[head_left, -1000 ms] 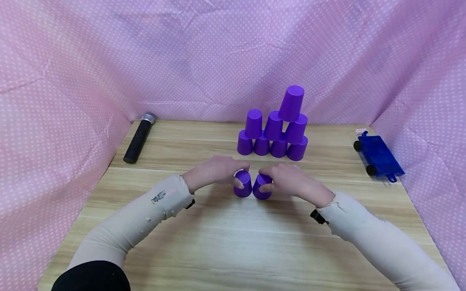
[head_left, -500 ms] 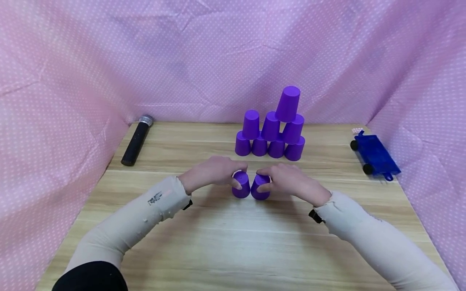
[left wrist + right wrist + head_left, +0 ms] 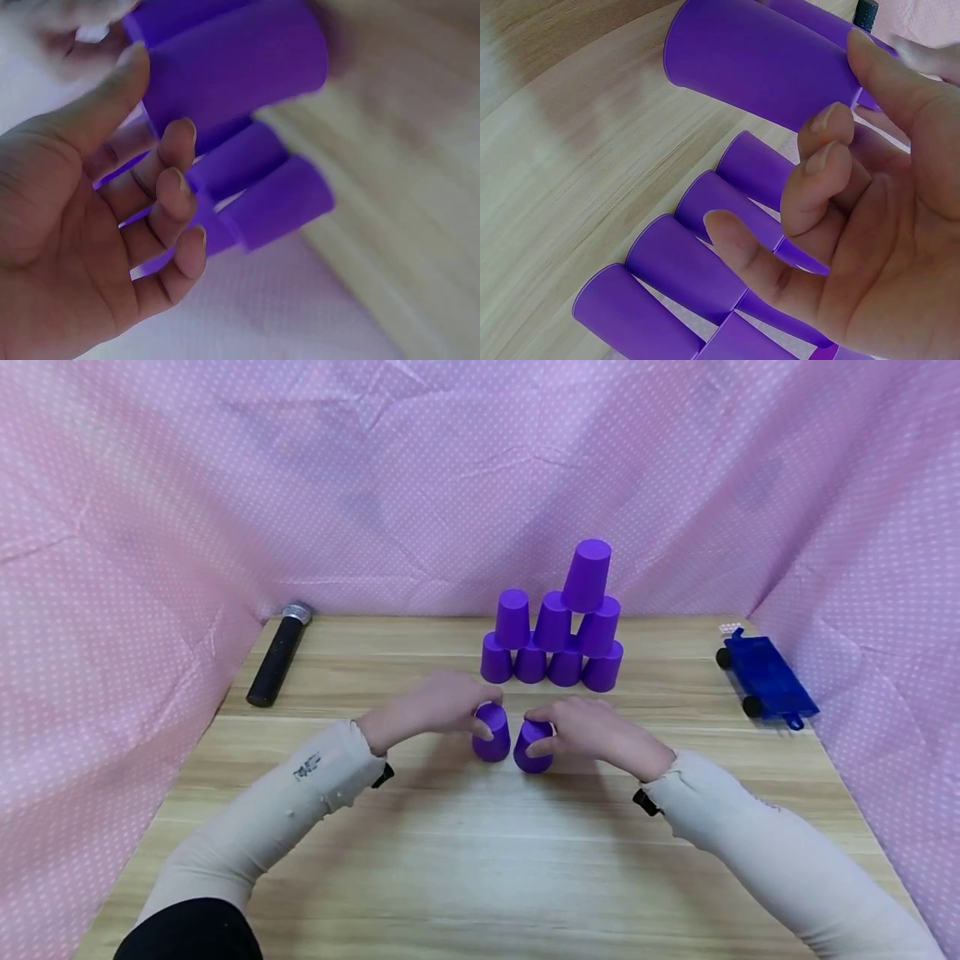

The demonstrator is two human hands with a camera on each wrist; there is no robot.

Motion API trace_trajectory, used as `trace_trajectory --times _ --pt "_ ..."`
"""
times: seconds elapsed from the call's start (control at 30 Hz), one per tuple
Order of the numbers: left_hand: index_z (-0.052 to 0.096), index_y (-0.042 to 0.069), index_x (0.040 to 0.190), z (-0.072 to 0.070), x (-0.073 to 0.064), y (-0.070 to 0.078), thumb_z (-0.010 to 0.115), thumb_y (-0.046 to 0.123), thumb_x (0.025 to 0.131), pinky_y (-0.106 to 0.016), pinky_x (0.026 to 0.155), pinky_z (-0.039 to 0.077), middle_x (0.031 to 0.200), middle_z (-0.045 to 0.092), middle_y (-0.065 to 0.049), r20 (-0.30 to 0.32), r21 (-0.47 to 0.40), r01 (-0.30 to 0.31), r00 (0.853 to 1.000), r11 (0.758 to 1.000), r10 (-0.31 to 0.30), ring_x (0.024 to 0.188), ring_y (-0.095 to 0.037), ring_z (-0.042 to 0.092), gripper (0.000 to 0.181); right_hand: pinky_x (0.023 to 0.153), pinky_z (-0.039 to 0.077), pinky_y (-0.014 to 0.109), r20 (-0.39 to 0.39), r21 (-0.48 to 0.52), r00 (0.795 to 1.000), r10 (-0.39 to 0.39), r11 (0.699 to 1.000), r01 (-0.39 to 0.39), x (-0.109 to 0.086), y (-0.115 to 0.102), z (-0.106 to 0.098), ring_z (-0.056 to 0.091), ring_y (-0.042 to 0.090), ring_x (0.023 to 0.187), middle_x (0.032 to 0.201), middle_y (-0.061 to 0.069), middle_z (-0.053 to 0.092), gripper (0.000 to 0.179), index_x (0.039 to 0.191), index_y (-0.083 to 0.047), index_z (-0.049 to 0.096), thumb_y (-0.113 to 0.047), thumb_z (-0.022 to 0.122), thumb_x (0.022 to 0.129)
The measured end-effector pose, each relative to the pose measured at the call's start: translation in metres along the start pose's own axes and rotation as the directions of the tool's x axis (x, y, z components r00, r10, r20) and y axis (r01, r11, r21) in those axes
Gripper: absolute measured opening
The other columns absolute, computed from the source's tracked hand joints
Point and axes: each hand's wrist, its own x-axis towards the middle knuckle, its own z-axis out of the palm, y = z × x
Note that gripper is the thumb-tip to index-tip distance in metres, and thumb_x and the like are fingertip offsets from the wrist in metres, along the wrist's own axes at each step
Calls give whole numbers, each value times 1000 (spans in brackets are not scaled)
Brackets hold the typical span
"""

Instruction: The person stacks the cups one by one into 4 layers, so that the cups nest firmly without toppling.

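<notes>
In the head view my left hand (image 3: 438, 703) pinches an upside-down purple cup (image 3: 492, 748) near its closed end, between thumb and fingers. My right hand (image 3: 592, 732) pinches a second upside-down purple cup (image 3: 530, 762) the same way. A narrow gap parts the two cups. Behind them stands a pyramid of upside-down purple cups: several in the bottom row, including the right end cup (image 3: 602, 668), three above, and one top cup (image 3: 587, 575) at the right. In the left wrist view the held cup (image 3: 240, 64) touches the thumb; the other fingers are loosely bent.
A black microphone (image 3: 276, 662) lies at the table's left edge. On the right is a blue toy cart (image 3: 771, 677) with black wheels. Pink dotted cloth (image 3: 420, 493) encloses the wooden table (image 3: 480, 868) at the back and sides.
My left hand and its cup have shifted slightly away and left, widening the gap to the right cup. My right hand keeps its hold. The whole head view has drifted a little.
</notes>
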Motion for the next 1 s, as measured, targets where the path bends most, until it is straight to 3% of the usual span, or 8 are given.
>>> trace_trajectory --times 0.2,0.43,0.5,0.73,1.0 --pt "64 18 117 -40 -10 -4 73 47 88 -35 69 51 90 68 1 -33 -66 57 998 996 -59 80 -17 63 42 76 55 46 7 6 1000 8 1000 -8 0 0 -1 68 30 110 128 6 70 64 138 -19 62 -54 73 85" --pt "63 24 126 -91 -16 -6 71 53 88 -35 67 47 86 67 2 -146 -7 129 981 992 -128 78 -17 61 48 75 55 46 5 3 1000 6 1000 -6 0 0 1 68 29 108 126 6 70 63 138 -21 62 -55 72 86" --pt "62 22 125 -103 -16 -6 71 51 89 -34 67 47 89 65 1 -162 -42 135 977 990 -140 79 -17 60 47 78 55 47 14 3 1000 14 1000 -14 0 0 1 68 29 109 127 6 70 63 139 -22 61 -55 72 86" --pt "60 18 123 -140 -1 -8 66 53 92 -37 71 46 94 63 -2 -201 -26 170 964 985 -172 83 -21 57 48 78 55 46 14 -5 1000 7 1000 -7 -2 0 0 68 29 108 124 6 71 63 138 -21 61 -54 72 86" --pt "57 19 125 -161 22 -11 63 54 92 -40 75 47 102 63 -3 -177 -9 184 967 983 -183 90 -22 58 48 78 55 47 -3 -5 1000 -9 1000 9 -4 -2 0 69 30 106 121 5 72 61 137 -21 62 -53 72 86"
